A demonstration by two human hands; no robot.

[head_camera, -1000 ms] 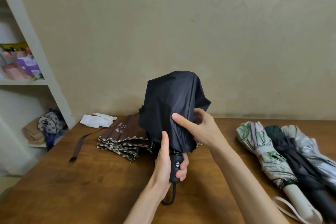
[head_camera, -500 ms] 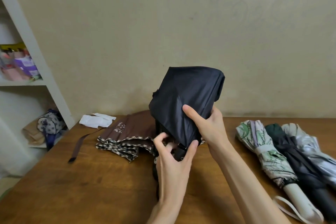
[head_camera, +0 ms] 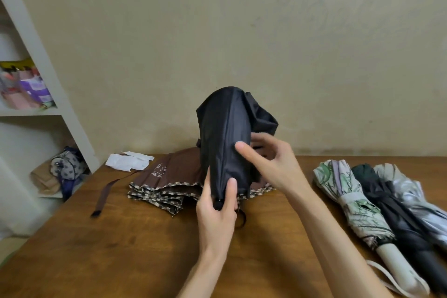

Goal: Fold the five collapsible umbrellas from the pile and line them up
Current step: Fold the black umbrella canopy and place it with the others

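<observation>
I hold a black umbrella (head_camera: 225, 133) upright over the middle of the wooden table (head_camera: 121, 249). My left hand (head_camera: 217, 210) grips its lower end, where the gathered canopy meets the handle. My right hand (head_camera: 271, 164) is at the canopy's right side, fingers curled into the loose folds and thumb lifted off the fabric. Behind it a brown umbrella (head_camera: 169, 176) with a checked edge lies unfolded and flat. At the right three folded umbrellas lie side by side: a floral one (head_camera: 350, 201), a dark one (head_camera: 391, 210) and a silver one (head_camera: 418, 201).
The brown umbrella's strap (head_camera: 106, 191) trails across the table to the left. A white folded paper (head_camera: 128, 162) lies at the back left corner. A white shelf unit (head_camera: 43, 75) stands to the left with bags (head_camera: 65, 167) on it. A beige wall closes off the back.
The black canopy has turned and now stands narrower and more gathered. My left hand closed round its lower end. My right hand slid to the right side and its thumb came off the fabric.
</observation>
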